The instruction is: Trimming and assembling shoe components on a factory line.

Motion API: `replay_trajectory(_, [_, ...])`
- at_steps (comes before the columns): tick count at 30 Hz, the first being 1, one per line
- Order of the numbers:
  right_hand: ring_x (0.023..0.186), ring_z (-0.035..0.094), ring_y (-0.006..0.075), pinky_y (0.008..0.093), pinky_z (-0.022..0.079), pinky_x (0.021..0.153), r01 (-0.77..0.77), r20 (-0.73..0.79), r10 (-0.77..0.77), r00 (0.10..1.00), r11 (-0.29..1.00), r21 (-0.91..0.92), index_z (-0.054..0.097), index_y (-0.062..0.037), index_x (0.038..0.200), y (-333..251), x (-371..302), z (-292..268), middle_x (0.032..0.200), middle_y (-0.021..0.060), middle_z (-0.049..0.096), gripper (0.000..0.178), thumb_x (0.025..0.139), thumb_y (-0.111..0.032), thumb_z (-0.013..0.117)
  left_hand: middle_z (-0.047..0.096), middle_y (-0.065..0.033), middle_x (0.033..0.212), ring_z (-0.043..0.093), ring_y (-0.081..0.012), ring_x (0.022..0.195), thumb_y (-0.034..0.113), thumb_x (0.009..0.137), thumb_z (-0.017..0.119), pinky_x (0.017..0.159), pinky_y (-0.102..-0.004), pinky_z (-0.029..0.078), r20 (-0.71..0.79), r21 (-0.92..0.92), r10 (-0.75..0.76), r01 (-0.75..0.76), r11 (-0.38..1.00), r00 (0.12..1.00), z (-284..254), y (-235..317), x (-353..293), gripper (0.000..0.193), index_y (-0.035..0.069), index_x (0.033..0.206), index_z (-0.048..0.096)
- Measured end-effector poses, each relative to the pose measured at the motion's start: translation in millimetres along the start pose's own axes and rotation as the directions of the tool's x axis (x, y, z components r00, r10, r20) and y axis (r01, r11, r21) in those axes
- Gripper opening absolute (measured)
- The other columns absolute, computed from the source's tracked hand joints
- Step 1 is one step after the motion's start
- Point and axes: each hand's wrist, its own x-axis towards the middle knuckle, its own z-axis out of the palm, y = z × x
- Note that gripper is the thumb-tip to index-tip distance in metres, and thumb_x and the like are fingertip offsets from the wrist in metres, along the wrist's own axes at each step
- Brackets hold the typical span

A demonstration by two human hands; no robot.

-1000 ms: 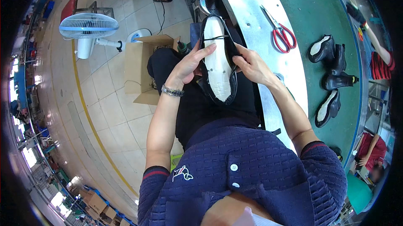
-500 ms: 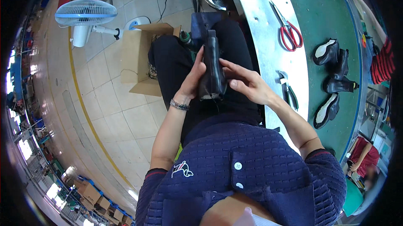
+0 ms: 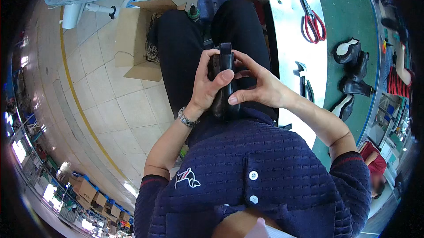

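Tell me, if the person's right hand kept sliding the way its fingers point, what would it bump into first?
The right hand points toward the person's left, across the black shoe it grips. Past the shoe it would probably meet the left hand clasping the other side, though depth is unclear.

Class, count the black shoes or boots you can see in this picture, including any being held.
4: one shoe held in both hands over the lap; three on the green bench, far, middle, near. Others may be hidden.

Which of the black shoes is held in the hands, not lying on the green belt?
The black shoe over the lap, gripped by the left hand and right hand.
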Motion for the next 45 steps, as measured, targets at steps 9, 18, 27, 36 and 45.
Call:
replay_trajectory(9, [0.118,0.053,0.0265,0.0394,0.050,0.095,-0.042,-0.011,0.040,0.999,0.964,-0.261,0.022,-0.0044,0.150,-10,9,5,0.134,0.0169,0.049,0.094,0.079,-0.031,0.078,0.052,-0.0027,0.095,0.053,-0.0116,0.083,0.046,0.079,0.074,0.075,-0.0266,0.048,-0.143,0.092,0.067,-0.054,0.994,0.987,-4,-12,7,0.057,0.008,0.113,0.050])
replay_trajectory(18, [0.133,0.042,0.0280,0.0364,0.038,0.108,-0.090,0.052,0.091,0.995,0.996,-0.025,0.026,0.0060,0.146,-10,8,-2,0.141,0.0230,0.043,0.085,0.084,-0.026,0.075,0.053,-0.0025,0.094,0.056,-0.0095,0.082,0.043,0.085,0.070,0.075,-0.0247,0.049,-0.111,-0.232,-0.086,0.058,0.971,0.990,-14,0,30,0.049,0.007,0.112,0.049])
replay_trajectory(27, [0.107,0.064,0.0284,0.0359,0.056,0.087,-0.098,-0.012,0.099,0.995,0.946,-0.308,0.045,0.0159,0.130,-27,-3,16,0.114,0.0263,0.063,0.078,0.075,-0.024,0.082,0.055,-0.0039,0.094,0.055,-0.0104,0.081,0.038,0.081,0.075,0.074,-0.0252,0.048,-0.183,-0.076,0.011,-0.026,0.997,0.983,-5,-7,6,0.049,0.007,0.110,0.050])
replay_trajectory(36, [0.099,0.067,0.0226,0.0339,0.053,0.088,0.040,-0.151,-0.042,0.988,0.999,-0.013,0.053,0.0081,0.128,-2,-13,1,0.109,0.0196,0.067,0.064,0.079,-0.025,0.078,0.054,-0.0016,0.091,0.052,-0.0079,0.079,0.040,0.083,0.073,0.072,-0.0232,0.047,-0.160,-0.126,0.013,-0.033,0.992,0.987,-17,12,20,0.047,0.006,0.108,0.053])
replay_trajectory(45, [0.107,0.054,0.0354,0.0450,0.044,0.092,-0.645,-0.761,-0.046,0.647,0.499,-0.579,0.039,-0.0090,0.143,123,-116,-77,0.123,0.0207,0.051,0.064,0.089,-0.027,0.068,0.049,0.0016,0.087,0.047,-0.0056,0.075,0.040,0.085,0.070,0.069,-0.0215,0.042,-0.156,-0.171,-0.069,0.041,0.984,0.985,-20,16,38,0.040,0.009,0.102,0.052])
